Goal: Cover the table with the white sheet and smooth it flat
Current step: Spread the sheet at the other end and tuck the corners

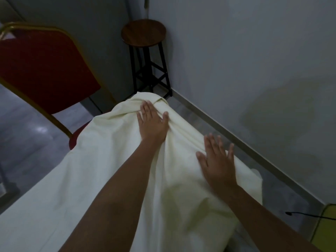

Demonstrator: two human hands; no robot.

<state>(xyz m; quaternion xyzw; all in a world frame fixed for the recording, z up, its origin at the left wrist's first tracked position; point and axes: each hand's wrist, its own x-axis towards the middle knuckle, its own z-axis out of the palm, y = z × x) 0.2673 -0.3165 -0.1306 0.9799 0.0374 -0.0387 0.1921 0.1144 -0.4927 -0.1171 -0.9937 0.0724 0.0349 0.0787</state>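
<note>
Left hand (pixel 151 122) lies flat, fingers spread, on bunched folds of the white sheet (pixel 101 170) near its far end. Right hand (pixel 216 160), also spread wide, presses the sheet's right edge. A red chair (pixel 41 70) stands just beside it.

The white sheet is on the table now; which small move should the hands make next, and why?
Probably sweep the left hand toward the far end, because the white sheet bunches into folds under its fingers there. The right hand lies flat and open near the right edge, where the cloth looks smoother.
</note>
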